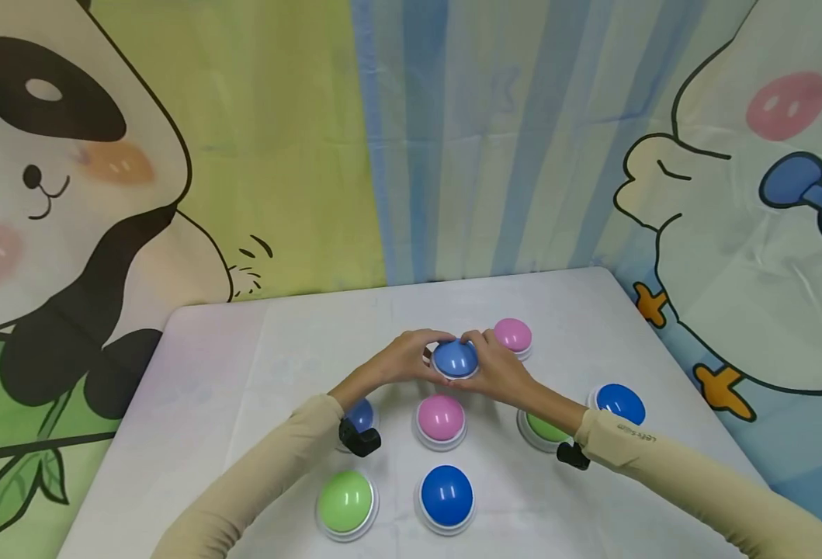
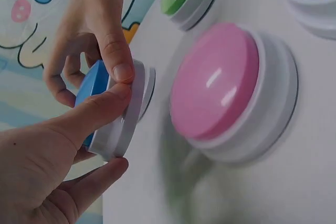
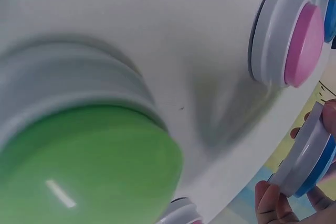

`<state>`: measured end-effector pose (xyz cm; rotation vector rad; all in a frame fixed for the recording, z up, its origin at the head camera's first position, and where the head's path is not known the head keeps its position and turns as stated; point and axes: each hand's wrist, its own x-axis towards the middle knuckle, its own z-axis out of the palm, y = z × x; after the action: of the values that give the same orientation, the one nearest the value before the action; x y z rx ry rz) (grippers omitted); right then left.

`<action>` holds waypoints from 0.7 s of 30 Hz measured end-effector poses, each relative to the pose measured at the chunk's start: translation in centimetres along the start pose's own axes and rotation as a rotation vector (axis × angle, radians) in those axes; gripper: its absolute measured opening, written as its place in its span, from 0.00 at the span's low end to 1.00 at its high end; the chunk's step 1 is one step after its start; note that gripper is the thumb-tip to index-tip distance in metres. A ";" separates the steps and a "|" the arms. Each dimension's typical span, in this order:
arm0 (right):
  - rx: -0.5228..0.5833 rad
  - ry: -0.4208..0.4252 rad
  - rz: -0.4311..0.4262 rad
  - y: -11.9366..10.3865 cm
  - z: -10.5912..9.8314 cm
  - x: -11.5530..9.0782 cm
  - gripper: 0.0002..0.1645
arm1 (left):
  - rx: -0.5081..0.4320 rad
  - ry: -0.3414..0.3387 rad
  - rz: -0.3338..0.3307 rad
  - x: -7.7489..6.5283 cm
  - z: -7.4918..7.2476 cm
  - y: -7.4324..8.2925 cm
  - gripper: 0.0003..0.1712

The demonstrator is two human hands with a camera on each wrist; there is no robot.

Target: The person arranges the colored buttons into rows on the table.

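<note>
Both hands grip one round blue push button (image 1: 455,359) with a white base, held up off the table. My left hand (image 1: 411,359) pinches its rim from the left, and my right hand (image 1: 497,371) holds it from the right. In the left wrist view the two thumbs meet on the white base (image 2: 118,132), which is tilted on edge. Close by on the table, a pink push button (image 1: 441,418) sits in front of the hands and another pink button (image 1: 513,335) stands just behind the right hand.
On the white table (image 1: 299,334) stand several more buttons: a green one (image 1: 345,501) and a blue one (image 1: 446,496) in front, a blue one (image 1: 620,403) at right. The forearms partly cover another blue button (image 1: 362,415) and a green button (image 1: 545,431). A cartoon-printed curtain (image 1: 299,155) hangs behind.
</note>
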<state>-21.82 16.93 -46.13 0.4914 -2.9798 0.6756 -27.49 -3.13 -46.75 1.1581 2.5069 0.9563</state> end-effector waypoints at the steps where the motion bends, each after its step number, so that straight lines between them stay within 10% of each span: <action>1: 0.008 0.000 0.002 0.2 -0.3 -0.4 0.45 | 0.001 0.000 0.010 0.1 0.2 0.4 0.43; 21: 0.051 0.005 0.070 5.7 -5.7 -7.6 0.46 | 0.136 0.053 0.066 4.9 5.5 8.5 0.45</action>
<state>-16.58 26.46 -44.25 0.3897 -2.9943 0.7586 -23.26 7.18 -45.18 1.2789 2.6267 0.8540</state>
